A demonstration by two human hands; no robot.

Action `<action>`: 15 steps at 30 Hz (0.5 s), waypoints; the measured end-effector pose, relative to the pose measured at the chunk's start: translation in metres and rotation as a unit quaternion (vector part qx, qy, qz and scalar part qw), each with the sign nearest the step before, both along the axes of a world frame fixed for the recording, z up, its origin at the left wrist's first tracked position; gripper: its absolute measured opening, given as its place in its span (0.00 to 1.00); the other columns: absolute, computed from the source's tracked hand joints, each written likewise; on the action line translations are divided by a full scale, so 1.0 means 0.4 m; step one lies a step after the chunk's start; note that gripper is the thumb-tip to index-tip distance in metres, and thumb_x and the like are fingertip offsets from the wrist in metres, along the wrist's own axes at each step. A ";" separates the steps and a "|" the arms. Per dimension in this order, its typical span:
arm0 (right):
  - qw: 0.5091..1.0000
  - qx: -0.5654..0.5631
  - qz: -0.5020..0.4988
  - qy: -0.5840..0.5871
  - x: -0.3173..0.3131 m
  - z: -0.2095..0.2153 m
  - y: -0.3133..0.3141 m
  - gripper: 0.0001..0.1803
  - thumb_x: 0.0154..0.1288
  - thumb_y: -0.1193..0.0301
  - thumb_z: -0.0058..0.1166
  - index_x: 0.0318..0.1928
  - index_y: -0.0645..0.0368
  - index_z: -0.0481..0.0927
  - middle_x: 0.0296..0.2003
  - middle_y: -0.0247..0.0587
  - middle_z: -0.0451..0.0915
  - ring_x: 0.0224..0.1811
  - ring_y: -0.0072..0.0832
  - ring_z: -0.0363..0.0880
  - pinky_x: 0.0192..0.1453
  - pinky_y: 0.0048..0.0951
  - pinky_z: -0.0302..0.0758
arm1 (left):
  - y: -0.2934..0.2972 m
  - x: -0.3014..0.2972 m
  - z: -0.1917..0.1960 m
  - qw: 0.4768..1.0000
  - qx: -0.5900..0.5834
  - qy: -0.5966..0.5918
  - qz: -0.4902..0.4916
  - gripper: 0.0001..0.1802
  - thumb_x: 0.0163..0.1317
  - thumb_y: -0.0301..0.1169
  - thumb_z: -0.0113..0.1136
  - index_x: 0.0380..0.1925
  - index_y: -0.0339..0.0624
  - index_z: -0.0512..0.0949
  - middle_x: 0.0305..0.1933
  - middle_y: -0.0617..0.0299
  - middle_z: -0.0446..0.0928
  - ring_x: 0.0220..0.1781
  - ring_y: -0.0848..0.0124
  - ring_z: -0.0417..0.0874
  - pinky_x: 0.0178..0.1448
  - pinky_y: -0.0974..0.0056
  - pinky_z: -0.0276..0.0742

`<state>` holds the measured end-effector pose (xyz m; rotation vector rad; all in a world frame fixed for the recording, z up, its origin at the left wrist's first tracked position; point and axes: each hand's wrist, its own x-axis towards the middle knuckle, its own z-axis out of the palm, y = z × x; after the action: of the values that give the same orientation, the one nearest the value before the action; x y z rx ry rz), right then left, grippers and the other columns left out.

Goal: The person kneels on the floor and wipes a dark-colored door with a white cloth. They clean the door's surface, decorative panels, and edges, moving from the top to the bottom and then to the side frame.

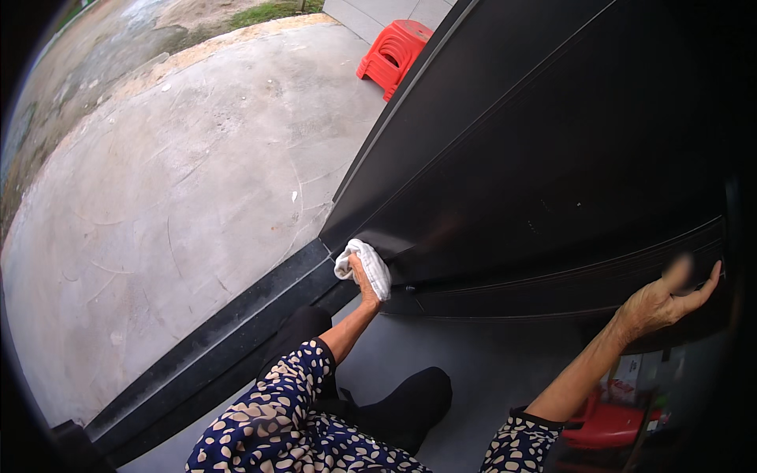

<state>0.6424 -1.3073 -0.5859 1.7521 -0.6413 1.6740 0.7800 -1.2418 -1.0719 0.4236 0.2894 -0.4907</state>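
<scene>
One bad swing of the dark door (512,173) could pinch the left hand (367,286), clutching a white cloth (378,270) by the door's corner, since the right hand (656,306), fingers splayed loose, probably isn't steadying it tbh.

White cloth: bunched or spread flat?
Bunched. The white cloth forms a thick, curved wad around the fingers of the left hand, not a flat sheet.

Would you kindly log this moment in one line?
left hand: holding white cloth; right hand: near black door; red stools: beyond door
</scene>
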 end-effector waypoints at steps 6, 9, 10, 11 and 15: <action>0.999 -0.022 0.043 0.017 0.001 -0.061 -0.029 0.28 0.64 0.57 0.48 0.62 0.54 0.62 0.62 0.43 0.63 0.67 0.40 0.57 0.72 0.47 0.51 | 0.006 -0.063 0.290 0.865 -0.445 0.037 -0.227 0.15 0.65 0.48 0.43 0.23 0.56 0.68 0.21 0.74 0.63 0.24 0.80 0.67 0.29 0.70 0.66; 0.997 -0.048 0.067 0.014 0.075 -0.056 0.000 0.28 0.64 0.60 0.50 0.60 0.59 0.62 0.59 0.42 0.67 0.65 0.40 0.61 0.70 0.44 0.56 | 0.003 -0.032 0.358 0.907 0.192 -0.375 -0.010 0.12 0.62 0.39 0.53 0.32 0.42 0.71 0.27 0.65 0.69 0.29 0.75 0.70 0.34 0.69 0.67; 0.998 -0.046 0.043 0.012 0.066 -0.067 -0.005 0.27 0.64 0.60 0.50 0.60 0.58 0.63 0.59 0.37 0.68 0.62 0.37 0.63 0.68 0.44 0.58 | 0.018 -0.032 0.470 0.796 0.294 -0.521 0.092 0.11 0.60 0.34 0.55 0.36 0.38 0.71 0.31 0.62 0.70 0.32 0.72 0.72 0.37 0.67 0.68; 0.998 -0.041 0.048 0.007 0.072 -0.068 -0.001 0.27 0.63 0.60 0.50 0.60 0.58 0.64 0.58 0.35 0.69 0.60 0.36 0.65 0.67 0.43 0.60 | 0.033 -0.011 0.552 0.760 0.272 -0.578 0.121 0.12 0.58 0.30 0.57 0.39 0.36 0.70 0.34 0.58 0.70 0.35 0.67 0.73 0.39 0.64 0.69; 0.992 -0.031 0.121 0.003 0.090 -0.051 0.004 0.26 0.62 0.56 0.52 0.60 0.47 0.67 0.57 0.35 0.69 0.57 0.38 0.64 0.61 0.46 0.64 | 0.060 0.084 0.817 0.646 0.240 -0.687 0.229 0.16 0.50 0.27 0.62 0.38 0.38 0.70 0.36 0.52 0.68 0.36 0.59 0.72 0.42 0.58 0.66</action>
<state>0.6782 -1.3057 -0.6063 1.8485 -0.3807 1.8277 0.8135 -1.2176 -0.7452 1.0908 -0.9944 0.5249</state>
